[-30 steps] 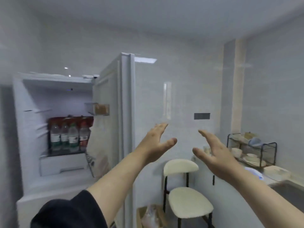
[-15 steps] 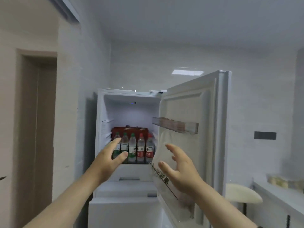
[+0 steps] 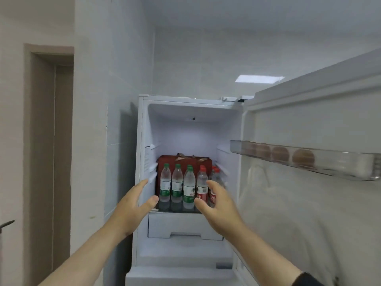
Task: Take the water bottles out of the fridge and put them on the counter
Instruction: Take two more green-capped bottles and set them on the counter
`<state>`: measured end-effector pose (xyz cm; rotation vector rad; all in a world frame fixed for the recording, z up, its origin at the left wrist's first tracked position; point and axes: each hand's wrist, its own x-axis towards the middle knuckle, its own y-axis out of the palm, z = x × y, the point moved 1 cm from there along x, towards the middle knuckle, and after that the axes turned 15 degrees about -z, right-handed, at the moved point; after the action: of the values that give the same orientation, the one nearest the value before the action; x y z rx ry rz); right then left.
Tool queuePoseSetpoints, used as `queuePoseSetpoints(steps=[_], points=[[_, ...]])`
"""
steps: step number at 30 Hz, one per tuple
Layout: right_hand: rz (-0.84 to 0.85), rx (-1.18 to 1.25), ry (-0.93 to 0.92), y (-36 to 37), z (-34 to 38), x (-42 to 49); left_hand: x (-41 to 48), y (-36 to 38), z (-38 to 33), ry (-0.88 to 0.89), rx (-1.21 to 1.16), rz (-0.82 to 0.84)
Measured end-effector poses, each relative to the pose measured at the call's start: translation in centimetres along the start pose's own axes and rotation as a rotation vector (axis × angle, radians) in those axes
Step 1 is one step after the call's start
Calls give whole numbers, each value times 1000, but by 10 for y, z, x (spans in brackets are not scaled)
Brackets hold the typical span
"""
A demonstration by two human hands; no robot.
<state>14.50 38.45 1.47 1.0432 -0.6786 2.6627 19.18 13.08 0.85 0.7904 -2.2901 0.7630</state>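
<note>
The water bottles (image 3: 186,187) stand upright in a tight row on a shelf low in the open fridge (image 3: 144,153), three with green caps and labels to the left, at least two with red ones to the right, a dark red bag (image 3: 183,159) just behind them. A second ago the view faced the counter side of the room with the fridge off to the left; half a second ago it had swung round to the fridge, and now the bottles sit squarely ahead and much nearer — the person has turned and closed in, so the reach for a first bottle looks to be the step in hand. None is out yet.

The left hand (image 3: 135,204) is spread, fingers apart and thumb out, near the fridge's left edge and short of the green bottles, holding nothing. The right hand (image 3: 216,203) is likewise spread and empty — it overlaps the red-labelled bottles in the view, though whether it touches them cannot be told.

The fridge door (image 3: 309,182) hangs open to the right, brown eggs (image 3: 303,158) in its clear tray (image 3: 329,170).
</note>
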Motion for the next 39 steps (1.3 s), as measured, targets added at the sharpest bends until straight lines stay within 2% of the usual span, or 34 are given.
queuePoseSetpoints(steps=[8, 15, 20, 23, 28, 30, 34, 39], points=[[-4, 52, 75, 89, -62, 92, 94, 65, 59, 25, -51, 12], [10, 2, 123, 151, -104, 159, 165, 138, 116, -29, -115, 52], [-23, -33, 181, 204, -138, 201, 216, 198, 167, -125, -183, 25], [-31, -21, 225, 234, -161, 221, 241, 231, 191, -261, -230, -44], [-100, -145, 246, 270, -196, 243, 274, 285, 239, -499, -180, -143], [-137, -193, 227, 270, -199, 248, 275, 296, 241, -511, -194, -187], [-158, -441, 238, 281, -219, 260, 272, 329, 269, -592, -232, -197], [-230, -603, 145, 285, -226, 267, 271, 344, 293, -649, -100, -243]])
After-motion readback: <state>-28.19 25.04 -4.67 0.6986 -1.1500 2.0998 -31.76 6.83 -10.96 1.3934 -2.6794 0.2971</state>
